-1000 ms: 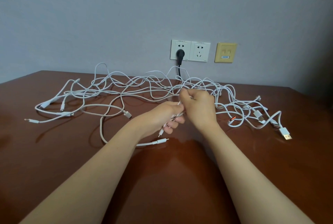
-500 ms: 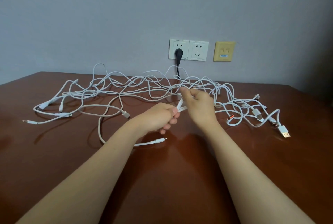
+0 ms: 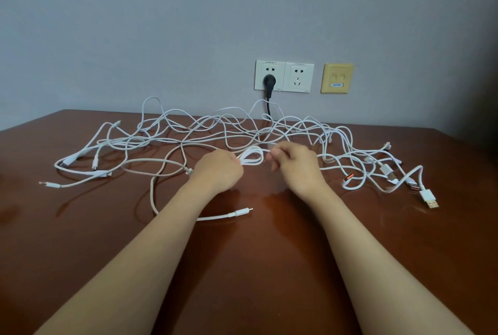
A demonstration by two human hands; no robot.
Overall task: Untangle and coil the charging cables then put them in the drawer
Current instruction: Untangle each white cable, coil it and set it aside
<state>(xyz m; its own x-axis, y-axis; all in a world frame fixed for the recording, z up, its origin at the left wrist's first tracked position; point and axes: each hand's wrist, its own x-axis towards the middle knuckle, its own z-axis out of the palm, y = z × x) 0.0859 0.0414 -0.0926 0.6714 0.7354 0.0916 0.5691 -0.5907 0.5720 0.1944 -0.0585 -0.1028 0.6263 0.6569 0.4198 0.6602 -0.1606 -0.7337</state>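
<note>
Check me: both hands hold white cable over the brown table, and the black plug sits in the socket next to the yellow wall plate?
Not quite: the head view shows the black plug in the socket farther from the yellow wall plate; the rest holds.

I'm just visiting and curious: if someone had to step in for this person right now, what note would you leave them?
The left hand grips a small cable loop; the right hand pinches the same cable beside it.
The other white cables lie tangled across the table, one loose end lying nearest the person.
Done: one coil barely started.
Left: untangle and coil every cable, then put them in the drawer, which is not in view.
A black plug sits in the wall socket behind the tangle.
</note>
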